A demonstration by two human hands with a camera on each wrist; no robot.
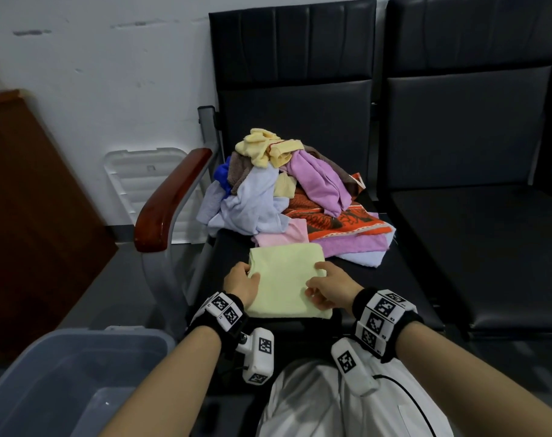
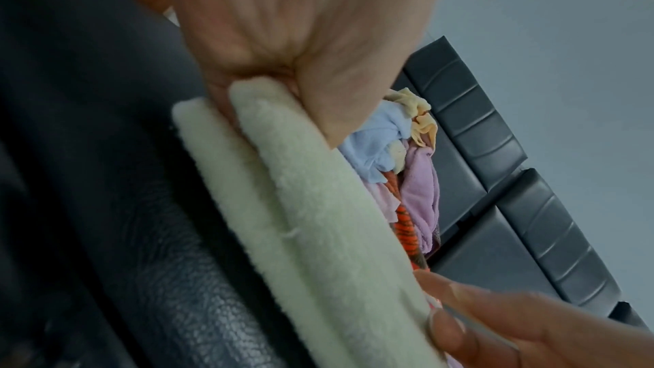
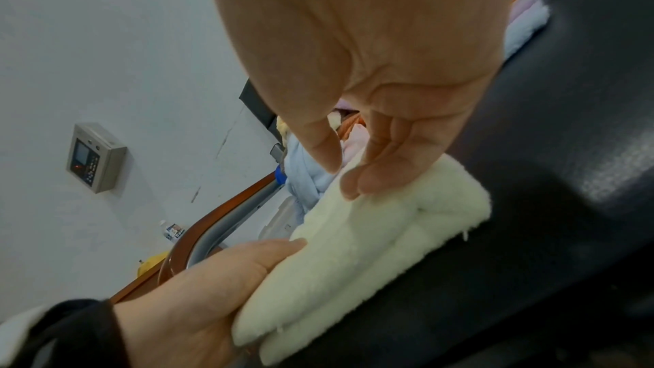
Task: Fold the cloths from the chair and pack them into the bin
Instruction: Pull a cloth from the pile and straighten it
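Note:
A pale yellow cloth (image 1: 287, 282) lies folded into a rectangle at the front of the black chair seat (image 1: 404, 279). My left hand (image 1: 246, 275) grips its left edge, with the thumb on top and the layers tucked into the palm (image 2: 269, 80). At the right edge my right hand (image 1: 317, 280) has curled fingertips (image 3: 357, 183) on the top layer and pinches it. Behind the folded cloth sits a loose pile of cloths (image 1: 278, 190), yellow, lilac, light blue, pink and orange. The translucent grey bin (image 1: 136, 334) stands on the floor at my lower left, and its inside looks bare.
A wooden armrest (image 1: 170, 197) on a metal frame stands between the seat and the bin. A white lid (image 1: 136, 178) leans on the wall behind it. A second black chair (image 1: 489, 247) adjoins on the right. A brown wooden panel (image 1: 32, 216) stands at far left.

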